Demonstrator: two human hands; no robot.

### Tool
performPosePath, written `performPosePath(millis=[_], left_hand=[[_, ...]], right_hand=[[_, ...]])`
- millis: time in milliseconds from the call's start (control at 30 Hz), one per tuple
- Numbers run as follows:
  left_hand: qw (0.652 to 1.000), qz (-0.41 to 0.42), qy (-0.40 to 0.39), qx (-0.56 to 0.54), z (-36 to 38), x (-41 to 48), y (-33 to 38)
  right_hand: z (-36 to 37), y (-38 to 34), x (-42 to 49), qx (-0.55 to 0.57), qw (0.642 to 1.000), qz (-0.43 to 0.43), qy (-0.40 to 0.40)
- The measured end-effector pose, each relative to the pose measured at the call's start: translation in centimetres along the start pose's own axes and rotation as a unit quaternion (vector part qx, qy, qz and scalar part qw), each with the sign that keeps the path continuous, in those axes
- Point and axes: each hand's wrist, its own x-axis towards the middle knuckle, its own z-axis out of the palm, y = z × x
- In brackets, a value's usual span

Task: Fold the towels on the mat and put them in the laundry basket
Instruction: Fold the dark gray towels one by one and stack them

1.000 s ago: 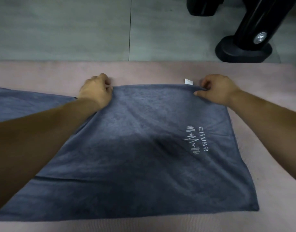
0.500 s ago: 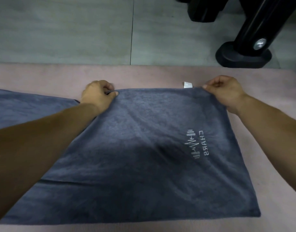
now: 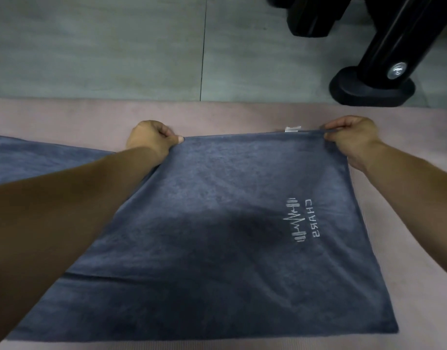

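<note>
The grey towel point(image 3: 217, 223) lies flat on the pink mat point(image 3: 419, 248); left hand point(image 3: 151, 142) pinches its 11 o'clock corner, right hand point(image 3: 351, 137) its 1 o'clock corner.

Dim, flat lighting, low contrast. A soft dark shadow sits at the centre of the towel point(image 3: 232, 231). A small glare spot marks the bolt point(image 3: 396, 70) at 2 o'clock. Wide-angle distortion bows the mat point(image 3: 65, 114) edge; the left forearm point(image 3: 65, 210) at 8 o'clock appears soft.
</note>
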Motion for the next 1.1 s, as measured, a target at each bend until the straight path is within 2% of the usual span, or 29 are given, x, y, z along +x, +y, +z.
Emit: performPosePath(millis=[67,133,167,200,267,333,433,633,733,800,900,1033,1100], left_hand=[[0.998,-0.006,-0.006,0.07,0.0,0.2,0.7],[0.992,0.002,-0.006,0.127,-0.1,0.2,1.2],[0.988,0.02,-0.005,0.151,-0.2,-0.2,1.2],[0.983,0.046,-0.002,0.175,-0.4,-0.6,1.1],[0.969,0.095,-0.013,0.228,-1.2,-1.4,0.5],[0.954,0.106,-0.045,0.276,-2.6,-2.2,-0.7],[0.956,0.081,-0.078,0.269,-5.2,-3.3,-3.0],[0.935,0.134,-0.098,0.312,-8.7,-3.4,-6.6],[0.97,0.123,-0.117,0.171,-10.7,-1.6,-7.5],[0.974,0.147,-0.127,0.116,-12.1,-0.5,-7.5],[0.951,0.197,-0.127,0.203,-13.5,1.2,-7.6],[0.901,0.25,-0.076,0.345,-14.2,3.1,-7.8],[0.908,0.231,-0.054,0.346,-14.7,4.0,-7.8]], right_hand=[[0.9,-0.1,0.1,-0.032,0.999,0.005,0.038],[2.3,-0.9,-0.8,-0.183,0.979,-0.026,0.091],[3.3,-1.5,-2.3,-0.276,0.952,-0.078,0.105],[4.7,-1.8,-3.7,-0.328,0.924,-0.165,0.105],[8.2,-2.0,-7.1,-0.314,0.891,-0.326,0.029],[11.8,-1.5,-10.4,-0.326,0.861,-0.38,-0.085],[14.9,-1.0,-13.5,-0.403,0.823,-0.36,-0.177],[15.7,-0.7,-14.2,-0.477,0.793,-0.347,-0.153],[16.1,-0.7,-14.5,-0.498,0.782,-0.347,-0.14],[16.1,-0.7,-14.6,-0.502,0.781,-0.346,-0.136],[16.1,-1.2,-14.6,-0.494,0.791,-0.333,-0.139],[16.4,-3.6,-15.2,-0.533,0.787,-0.26,-0.167],[17.3,-5.3,-15.8,-0.552,0.786,-0.226,-0.162]])
